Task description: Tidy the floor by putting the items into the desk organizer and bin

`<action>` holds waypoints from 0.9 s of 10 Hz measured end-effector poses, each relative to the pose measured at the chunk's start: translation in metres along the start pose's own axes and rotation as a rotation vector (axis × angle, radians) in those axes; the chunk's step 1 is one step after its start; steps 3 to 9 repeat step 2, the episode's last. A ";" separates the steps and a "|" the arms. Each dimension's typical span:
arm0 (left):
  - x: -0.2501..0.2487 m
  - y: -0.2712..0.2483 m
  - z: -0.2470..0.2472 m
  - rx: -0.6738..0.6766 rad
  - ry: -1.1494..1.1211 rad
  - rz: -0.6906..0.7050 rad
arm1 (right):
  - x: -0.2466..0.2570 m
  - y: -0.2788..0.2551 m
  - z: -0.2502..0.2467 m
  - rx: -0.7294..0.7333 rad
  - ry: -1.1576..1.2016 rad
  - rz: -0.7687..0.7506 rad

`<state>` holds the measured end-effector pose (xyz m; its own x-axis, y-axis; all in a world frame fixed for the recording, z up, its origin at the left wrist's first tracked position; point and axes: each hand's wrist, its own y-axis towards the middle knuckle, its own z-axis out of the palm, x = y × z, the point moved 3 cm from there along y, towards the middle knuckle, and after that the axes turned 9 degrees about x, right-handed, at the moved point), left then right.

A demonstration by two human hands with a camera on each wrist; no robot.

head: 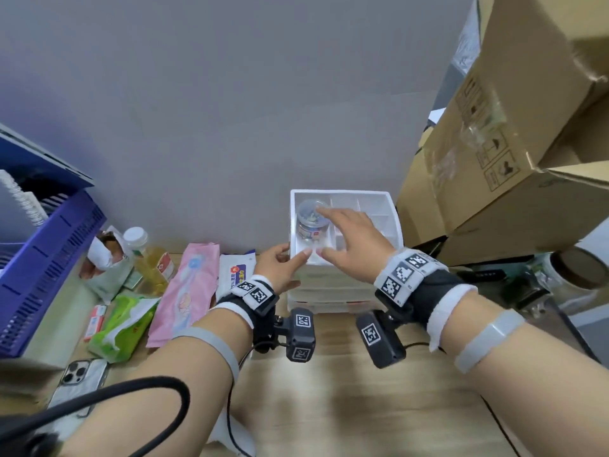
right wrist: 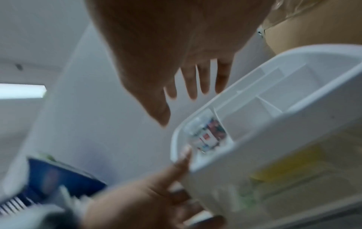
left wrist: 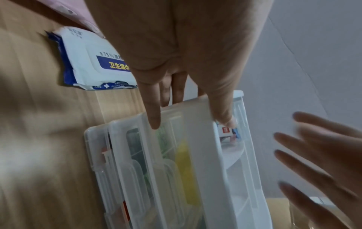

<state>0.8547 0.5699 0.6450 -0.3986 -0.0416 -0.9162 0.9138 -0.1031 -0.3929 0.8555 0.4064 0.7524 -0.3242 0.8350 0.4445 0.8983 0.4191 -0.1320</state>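
Note:
A white desk organizer with open top compartments and clear drawers stands on the wooden floor against the grey wall. A small clear jar with a red-and-white label lies in its left compartment, also seen in the wrist views. My left hand pinches the organizer's front left corner, thumb over the rim and fingers down the outer wall. My right hand hovers just above the compartments with its fingers spread and holds nothing.
Left of the organizer on the floor lie a wet wipes pack, a pink packet, a green tissue pack, a bottle of yellow liquid and a phone. A blue slotted basket stands far left. Cardboard boxes crowd the right.

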 end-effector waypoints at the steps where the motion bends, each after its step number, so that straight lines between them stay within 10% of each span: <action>1: 0.016 0.001 -0.013 -0.018 0.077 -0.031 | 0.024 -0.049 -0.029 0.135 0.234 -0.150; 2: 0.036 -0.015 -0.030 -0.089 0.333 -0.042 | 0.053 -0.129 -0.094 0.002 0.457 -0.334; 9: 0.036 -0.015 -0.030 -0.089 0.333 -0.042 | 0.053 -0.129 -0.094 0.002 0.457 -0.334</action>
